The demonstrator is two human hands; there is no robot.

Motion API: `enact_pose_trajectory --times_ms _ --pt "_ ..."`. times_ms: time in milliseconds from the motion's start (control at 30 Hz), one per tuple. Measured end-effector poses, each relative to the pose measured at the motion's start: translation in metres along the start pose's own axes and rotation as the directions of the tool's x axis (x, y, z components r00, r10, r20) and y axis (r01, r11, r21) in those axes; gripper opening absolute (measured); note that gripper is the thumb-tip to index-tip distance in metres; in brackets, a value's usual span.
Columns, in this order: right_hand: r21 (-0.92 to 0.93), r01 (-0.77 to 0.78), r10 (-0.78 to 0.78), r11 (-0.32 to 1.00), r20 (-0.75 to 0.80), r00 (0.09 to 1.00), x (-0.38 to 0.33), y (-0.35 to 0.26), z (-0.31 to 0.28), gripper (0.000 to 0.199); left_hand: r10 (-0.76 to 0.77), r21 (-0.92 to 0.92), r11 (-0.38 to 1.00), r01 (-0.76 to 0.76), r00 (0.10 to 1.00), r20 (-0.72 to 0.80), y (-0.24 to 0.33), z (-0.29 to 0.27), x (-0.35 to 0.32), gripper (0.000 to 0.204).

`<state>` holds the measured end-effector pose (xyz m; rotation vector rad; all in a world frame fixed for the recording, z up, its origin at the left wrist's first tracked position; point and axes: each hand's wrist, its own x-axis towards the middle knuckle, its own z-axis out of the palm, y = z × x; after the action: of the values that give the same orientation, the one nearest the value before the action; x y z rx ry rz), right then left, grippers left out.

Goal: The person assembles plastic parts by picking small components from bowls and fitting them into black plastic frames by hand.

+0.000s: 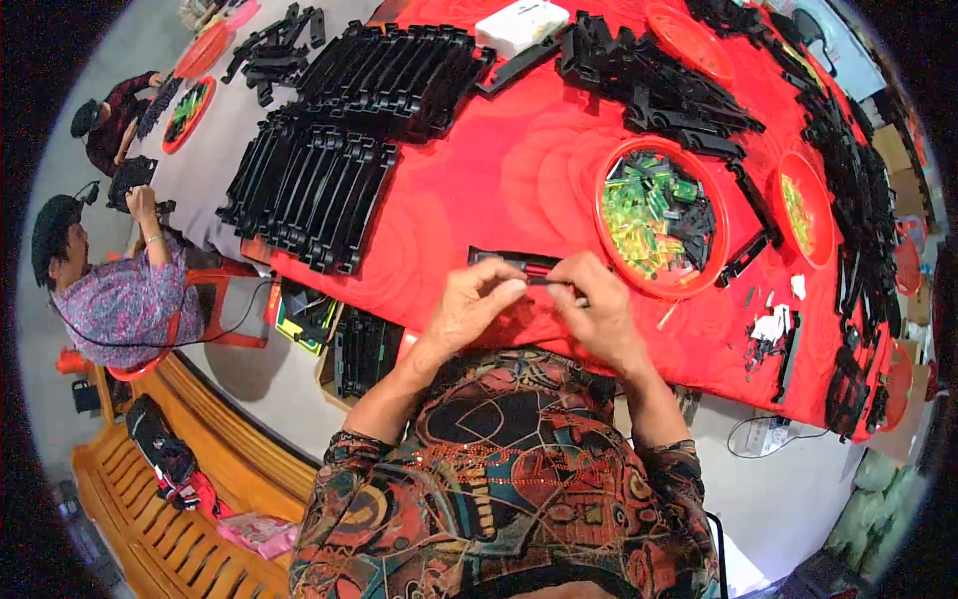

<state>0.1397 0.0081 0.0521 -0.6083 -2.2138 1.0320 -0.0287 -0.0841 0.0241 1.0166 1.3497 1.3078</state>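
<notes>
Head view: left hand (471,299) and right hand (591,299), each grip clamped on black plastic strip (511,261), beside red bowl (611,250).

A red-clothed bench (479,190) carries stacked curved black plastic strips (329,150), a white box (521,25), and round red trays (661,215) of small green and black pieces, possibly clips. Two seated co-workers (110,290) work beside a wooden seat (150,519).

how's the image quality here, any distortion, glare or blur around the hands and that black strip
Head view: strong fisheye bending, the red table edge curves and the corners go black; lighting is even and soft, no harsh glare on the cloth; the left hand and right hand are slightly soft, as is the black strip they pinch; the red tray of green pieces reads clearly.
</notes>
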Motion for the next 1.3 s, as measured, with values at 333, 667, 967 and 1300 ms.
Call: enact_pose_trajectory --times_ms 333,667,967,1300 --pt "0.331 -0.447 0.466 0.831 0.026 0.884 -0.028 0.015 0.018 0.015 -0.124 -0.168 0.978 0.126 0.992 0.02 -0.021 0.007 -0.009 0.007" --pt "0.583 -0.559 0.651 0.59 0.066 0.757 -0.039 0.026 0.03 0.008 -0.108 -0.023 0.994 0.107 0.992 -0.059 -0.031 0.018 -0.01 0.009" --pt "0.439 -0.566 0.66 0.698 -0.088 0.746 -0.018 0.031 0.007 0.009 0.574 0.798 0.44 -0.412 0.812 0.103 -0.016 -0.012 0.015 0.018" --pt "0.18 -0.612 0.637 0.77 -0.147 0.757 -0.025 0.053 0.003 0.016 0.468 0.828 0.328 -0.456 0.839 0.277 -0.037 -0.011 0.033 0.025"
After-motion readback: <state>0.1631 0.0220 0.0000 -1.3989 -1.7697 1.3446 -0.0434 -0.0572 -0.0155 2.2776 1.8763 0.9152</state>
